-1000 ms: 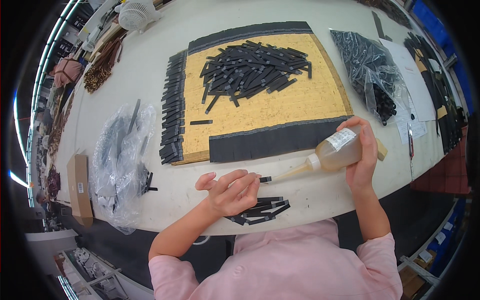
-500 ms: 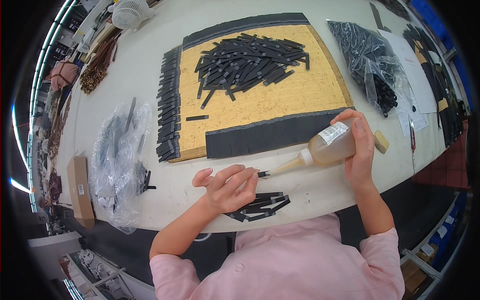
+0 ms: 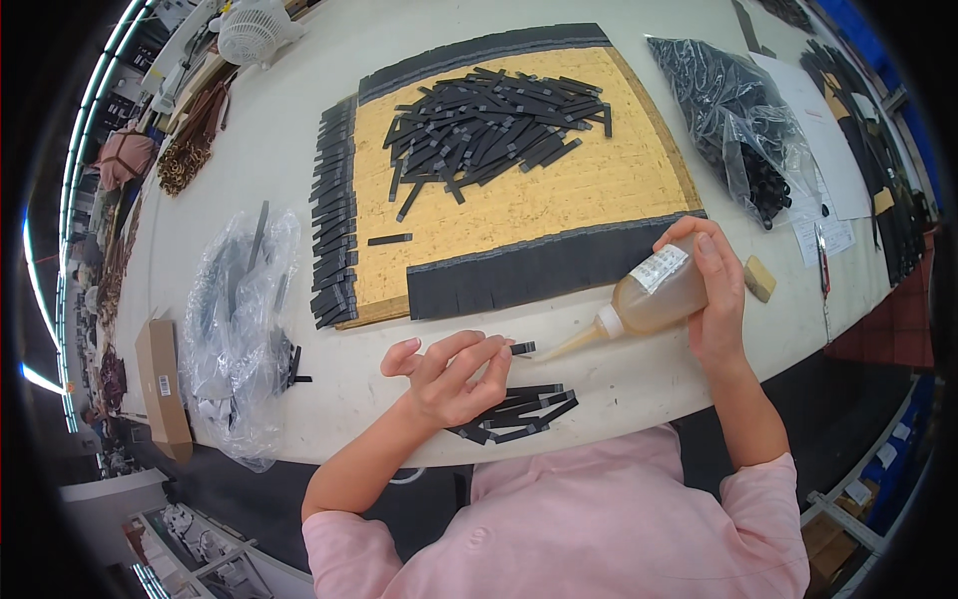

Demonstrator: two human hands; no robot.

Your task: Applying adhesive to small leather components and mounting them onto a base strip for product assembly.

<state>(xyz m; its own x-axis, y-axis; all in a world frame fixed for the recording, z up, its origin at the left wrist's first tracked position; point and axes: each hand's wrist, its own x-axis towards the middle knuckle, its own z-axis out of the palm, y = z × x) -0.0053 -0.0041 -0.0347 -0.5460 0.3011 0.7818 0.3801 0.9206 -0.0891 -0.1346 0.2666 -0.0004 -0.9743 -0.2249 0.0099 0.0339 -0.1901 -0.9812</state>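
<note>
Pale tabletop (image 3: 639,391), yellow board (image 3: 479,215) lying on it. The right hand (image 3: 717,299) is wrapped around a tilted amber bottle (image 3: 664,299); the left hand (image 3: 454,381), nearer the body, is pinching. Nozzle (image 3: 574,342) slanting down to the left, and there, in that left-hand pinch, a small black strip (image 3: 524,348): long axis left to right, free end just beside the nozzle's tip. Touching? Can't tell!

Workshop, white worktable (image 3: 271,140), piled black strips (image 3: 489,128), bundled brown straps (image 3: 202,122)
</note>
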